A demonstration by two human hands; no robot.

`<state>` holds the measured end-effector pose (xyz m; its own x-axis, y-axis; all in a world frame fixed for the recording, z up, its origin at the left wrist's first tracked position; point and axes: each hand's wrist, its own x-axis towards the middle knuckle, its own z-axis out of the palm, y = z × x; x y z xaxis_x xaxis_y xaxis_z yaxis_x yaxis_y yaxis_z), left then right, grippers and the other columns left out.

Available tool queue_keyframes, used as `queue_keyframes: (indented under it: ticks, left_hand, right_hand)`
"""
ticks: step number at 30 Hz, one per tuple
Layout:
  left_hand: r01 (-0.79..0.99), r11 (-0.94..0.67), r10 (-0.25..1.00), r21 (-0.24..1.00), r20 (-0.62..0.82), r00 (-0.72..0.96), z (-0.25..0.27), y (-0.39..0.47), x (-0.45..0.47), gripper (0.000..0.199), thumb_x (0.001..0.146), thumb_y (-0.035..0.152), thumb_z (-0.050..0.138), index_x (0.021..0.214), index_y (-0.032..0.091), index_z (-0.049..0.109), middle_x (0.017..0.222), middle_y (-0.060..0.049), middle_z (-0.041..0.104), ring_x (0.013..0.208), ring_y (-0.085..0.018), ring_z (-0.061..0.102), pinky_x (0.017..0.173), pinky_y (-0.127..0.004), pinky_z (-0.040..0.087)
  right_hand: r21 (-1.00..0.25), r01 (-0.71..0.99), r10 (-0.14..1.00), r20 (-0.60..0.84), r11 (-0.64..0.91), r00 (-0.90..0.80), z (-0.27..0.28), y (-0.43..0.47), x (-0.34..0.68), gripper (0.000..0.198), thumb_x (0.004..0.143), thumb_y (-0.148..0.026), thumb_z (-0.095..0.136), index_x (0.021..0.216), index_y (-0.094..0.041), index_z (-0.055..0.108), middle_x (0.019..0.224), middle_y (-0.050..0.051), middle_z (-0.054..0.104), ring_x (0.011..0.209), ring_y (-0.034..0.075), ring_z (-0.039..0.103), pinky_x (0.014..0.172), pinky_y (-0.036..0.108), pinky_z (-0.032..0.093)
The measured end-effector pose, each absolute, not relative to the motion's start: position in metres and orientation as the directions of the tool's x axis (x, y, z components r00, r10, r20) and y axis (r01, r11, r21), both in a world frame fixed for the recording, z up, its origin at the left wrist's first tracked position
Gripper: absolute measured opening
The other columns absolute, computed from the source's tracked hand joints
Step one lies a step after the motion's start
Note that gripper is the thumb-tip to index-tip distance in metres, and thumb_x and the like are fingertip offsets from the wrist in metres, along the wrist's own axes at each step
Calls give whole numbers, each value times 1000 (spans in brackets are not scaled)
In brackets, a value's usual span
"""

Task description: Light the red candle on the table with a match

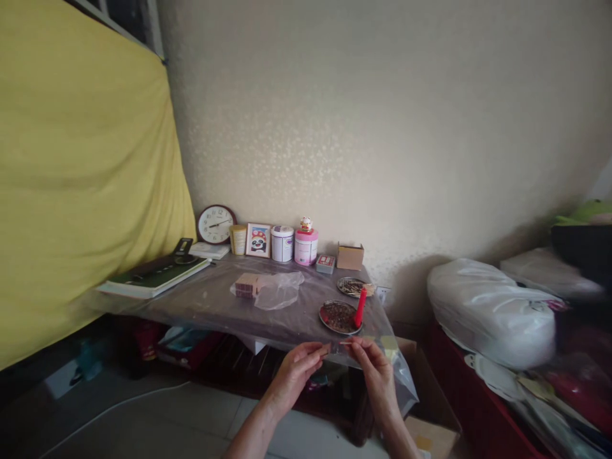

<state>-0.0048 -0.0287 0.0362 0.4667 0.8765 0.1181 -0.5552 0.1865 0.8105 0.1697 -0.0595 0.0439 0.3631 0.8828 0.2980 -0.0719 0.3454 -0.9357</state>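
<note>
My left hand is closed round a small brownish matchbox, mostly hidden by the fingers, just off the table's front edge. A thin pale match is pinched in my right hand, its tip pointing left toward the matchbox with a small gap between. No flame shows. Just beyond my hands, a red candle stands slightly tilted at the right side of a round metal plate covered with dark bits. Behind it sits a second plate with pale sticks on it.
The low table has a clear plastic cover. On it are a wrapped pack of small boxes, a clock, a picture frame, tins and a cardboard box. White bags are piled at right; a yellow cloth hangs left.
</note>
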Motion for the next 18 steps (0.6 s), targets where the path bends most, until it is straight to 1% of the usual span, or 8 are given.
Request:
queue_keyframes:
  ticks: [4, 9, 14, 18]
  left_hand:
    - [-551, 168, 884, 817, 123, 451, 39, -31, -5, 24, 74, 25, 68, 96, 14, 67, 105, -10, 67, 103, -22, 55, 90, -32, 38]
    - [-535, 155, 887, 830, 122, 445, 41, -33, -4, 22, 74, 24, 68, 93, 15, 68, 100, -9, 68, 99, -21, 57, 88, -31, 38]
    - [-517, 138, 885, 845, 129, 448, 40, -32, -3, 23, 74, 25, 68, 94, 14, 67, 101, -10, 68, 99, -22, 56, 88, -32, 37]
    - [-506, 129, 880, 853, 137, 455, 41, -33, -3, 25, 74, 25, 68, 96, 14, 67, 103, -11, 67, 102, -24, 55, 87, -32, 37]
  right_hand:
    - [-925, 72, 872, 377, 374, 314, 39, -61, 166, 24, 73, -39, 68, 86, -19, 66, 87, 4, 69, 86, 20, 61, 84, 29, 45]
    - [-840, 358, 843, 497, 408, 205, 33, -61, 163, 22, 82, -40, 58, 90, -21, 65, 90, 3, 68, 87, 19, 62, 79, 25, 46]
    - [-802, 442, 829, 524, 402, 196, 33, -61, 164, 24, 84, -41, 54, 91, -20, 64, 90, 5, 69, 86, 20, 63, 78, 26, 48]
    - [-798, 451, 822, 530, 400, 209, 32, -60, 165, 26, 83, -42, 55, 93, -20, 64, 92, 6, 69, 86, 20, 64, 79, 28, 50]
